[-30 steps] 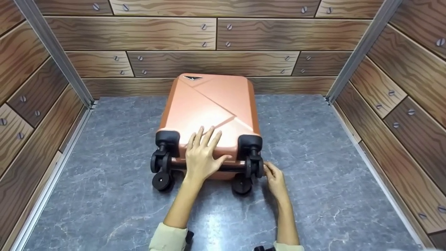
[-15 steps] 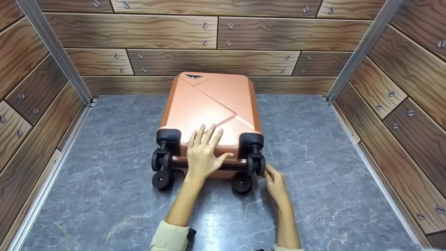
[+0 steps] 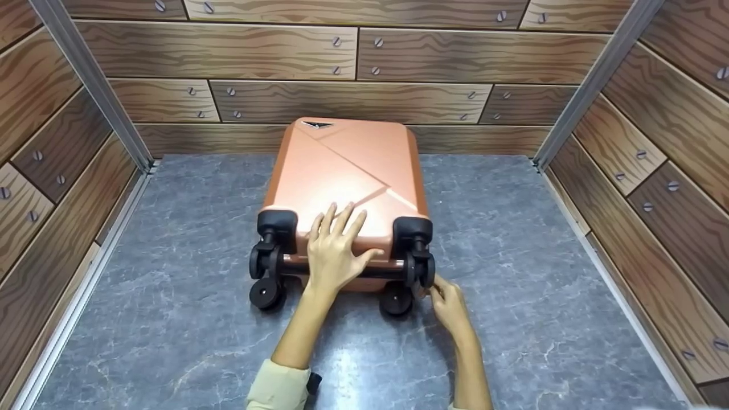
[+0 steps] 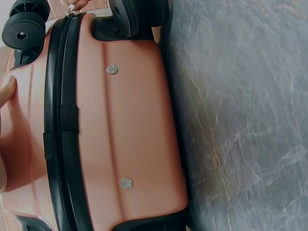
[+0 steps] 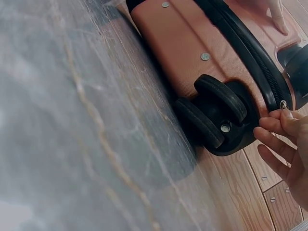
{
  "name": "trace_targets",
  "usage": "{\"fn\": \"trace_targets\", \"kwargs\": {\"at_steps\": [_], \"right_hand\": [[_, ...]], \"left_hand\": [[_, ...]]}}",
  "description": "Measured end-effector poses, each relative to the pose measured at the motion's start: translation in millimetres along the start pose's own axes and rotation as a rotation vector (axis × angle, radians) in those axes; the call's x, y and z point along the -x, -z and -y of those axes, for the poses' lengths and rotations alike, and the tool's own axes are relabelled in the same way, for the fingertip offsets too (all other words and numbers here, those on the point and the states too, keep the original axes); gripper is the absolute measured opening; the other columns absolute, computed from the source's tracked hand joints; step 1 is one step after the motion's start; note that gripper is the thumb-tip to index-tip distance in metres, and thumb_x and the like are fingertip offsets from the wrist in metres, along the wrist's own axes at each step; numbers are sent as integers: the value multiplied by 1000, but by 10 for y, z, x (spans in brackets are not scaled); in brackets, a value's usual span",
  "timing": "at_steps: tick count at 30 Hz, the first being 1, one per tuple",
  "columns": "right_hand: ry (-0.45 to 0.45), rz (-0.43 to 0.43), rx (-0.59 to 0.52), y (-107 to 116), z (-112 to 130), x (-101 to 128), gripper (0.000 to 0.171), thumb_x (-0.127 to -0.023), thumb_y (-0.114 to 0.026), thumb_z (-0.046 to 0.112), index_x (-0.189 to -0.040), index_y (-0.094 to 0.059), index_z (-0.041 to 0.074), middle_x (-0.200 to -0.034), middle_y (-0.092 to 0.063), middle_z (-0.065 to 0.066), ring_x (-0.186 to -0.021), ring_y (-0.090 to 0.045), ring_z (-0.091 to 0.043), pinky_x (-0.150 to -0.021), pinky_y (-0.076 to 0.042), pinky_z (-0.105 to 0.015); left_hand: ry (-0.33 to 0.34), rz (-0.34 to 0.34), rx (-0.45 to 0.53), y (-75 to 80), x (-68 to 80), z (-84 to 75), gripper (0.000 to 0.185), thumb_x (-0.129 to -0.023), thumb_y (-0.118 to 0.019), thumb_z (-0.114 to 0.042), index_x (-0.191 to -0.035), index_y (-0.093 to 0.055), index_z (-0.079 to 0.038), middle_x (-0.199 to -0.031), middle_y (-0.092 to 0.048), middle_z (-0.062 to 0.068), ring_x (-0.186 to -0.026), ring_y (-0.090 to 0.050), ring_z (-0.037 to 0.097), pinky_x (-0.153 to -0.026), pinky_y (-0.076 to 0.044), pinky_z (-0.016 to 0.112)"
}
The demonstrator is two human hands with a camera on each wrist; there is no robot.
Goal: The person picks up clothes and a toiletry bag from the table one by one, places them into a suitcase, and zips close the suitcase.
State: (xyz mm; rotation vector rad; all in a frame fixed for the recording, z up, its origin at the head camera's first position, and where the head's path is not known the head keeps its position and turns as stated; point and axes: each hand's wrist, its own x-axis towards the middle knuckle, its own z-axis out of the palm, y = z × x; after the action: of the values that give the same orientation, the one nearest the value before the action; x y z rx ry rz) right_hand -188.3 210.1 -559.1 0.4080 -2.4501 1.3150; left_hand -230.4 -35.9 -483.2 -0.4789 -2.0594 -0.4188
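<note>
A copper-pink hard-shell suitcase [image 3: 347, 159] lies flat on the floor, its wheeled end toward me. My left hand [image 3: 333, 253] rests on its near edge, fingers spread over the shell. Around the side runs a black zipper [image 4: 57, 106], closed along the stretch the left wrist view shows. At the right near corner, my right hand [image 5: 286, 139] pinches the small metal zipper pull [image 5: 283, 104] between thumb and forefinger. In the head view, a wheel partly hides those fingertips.
Black double wheels [image 3: 263, 293] stick out from the near corners. The grey marbled floor [image 3: 541, 273] surrounds the suitcase. Wood-patterned walls [image 3: 398, 57] stand behind and on both sides, with metal strips [image 3: 91, 285] along the floor edges.
My right hand has shifted slightly inward around the corner, its fingertips now further behind the wheel. The left hand keeps its place on the shell.
</note>
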Motion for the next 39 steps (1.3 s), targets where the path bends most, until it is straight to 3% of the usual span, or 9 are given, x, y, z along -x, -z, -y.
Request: {"fn": "trace_targets", "kwargs": {"at_steps": [4, 14, 18, 21, 26, 30, 33, 36, 39], "right_hand": [[-12, -20, -4, 12, -2, -13, 21, -81, -48, -13, -88, -65, -3, -66, -63, -6, -60, -59, -26, -56, -46, -29], [-67, -114, -1, 22, -56, -99, 14, -84, -51, -9, -78, -62, -4, -67, -65, -11, -63, -63, -26, -61, -51, -35], [-87, -112, -81, 5, -88, -123, 14, -86, -49, -10, -81, -62, -9, -69, -65, -16, -64, -64, -31, -59, -52, -30], [-91, -105, -145, -19, -71, -118, 14, -87, -48, -11, -80, -61, -11, -68, -63, -18, -62, -63, -34, -58, -53, -34], [-78, -77, -202, -16, 161, -78, 16, -88, -45, -13, -77, -57, -15, -67, -60, -24, -61, -61, -41, -59, -52, -46], [-77, -66, -242, 6, 251, -50, 16, -88, -44, -13, -77, -55, -17, -68, -59, -27, -62, -59, -45, -60, -51, -50], [-76, -64, -260, 28, 232, -46, 17, -90, -44, -12, -77, -55, -16, -68, -58, -27, -62, -59, -44, -61, -52, -46], [-77, -67, -250, 21, 83, -57, 18, -90, -45, -11, -78, -57, -13, -68, -60, -23, -62, -60, -40, -60, -53, -42], [-67, -82, -168, 17, -57, -70, 17, -89, -47, -10, -77, -59, -9, -67, -62, -16, -61, -62, -32, -59, -53, -36]], "left_hand": [[1, 7, -16, -22, -26, -32, 69, -69, -61, -66, -117, -64, -17, -125, -56, 7, -121, -43, 33, -101, -28, 46], [64, 9, -43, -140, -92, -202, 69, -68, -64, -65, -117, -64, -16, -127, -54, 7, -122, -41, 32, -103, -27, 44], [76, 71, -53, -125, -104, -217, 71, -66, -67, -63, -120, -62, -17, -130, -52, 6, -124, -39, 32, -104, -24, 44], [45, 167, -66, -23, -116, -158, 68, -68, -68, -58, -122, -60, -17, -131, -51, 6, -124, -39, 32, -103, -26, 44], [-7, 304, -44, 271, -158, 63, 60, -71, -73, -47, -121, -61, -15, -129, -52, 9, -120, -43, 31, -100, -30, 45], [7, 382, -91, 445, -153, 290, 70, -68, -70, -56, -124, -58, -17, -130, -50, 10, -122, -39, 37, -101, -26, 51], [29, 391, -94, 459, -101, 409, 76, -67, -64, -65, -129, -55, -21, -133, -48, 9, -124, -34, 42, -103, -21, 53], [18, 344, -86, 418, -74, 441, 76, -68, -60, -67, -129, -55, -23, -133, -48, 8, -123, -34, 45, -103, -21, 53], [-14, 287, -117, 380, -95, 426, 76, -65, -58, -67, -126, -58, -22, -130, -51, 9, -120, -38, 46, -101, -25, 54]]}}
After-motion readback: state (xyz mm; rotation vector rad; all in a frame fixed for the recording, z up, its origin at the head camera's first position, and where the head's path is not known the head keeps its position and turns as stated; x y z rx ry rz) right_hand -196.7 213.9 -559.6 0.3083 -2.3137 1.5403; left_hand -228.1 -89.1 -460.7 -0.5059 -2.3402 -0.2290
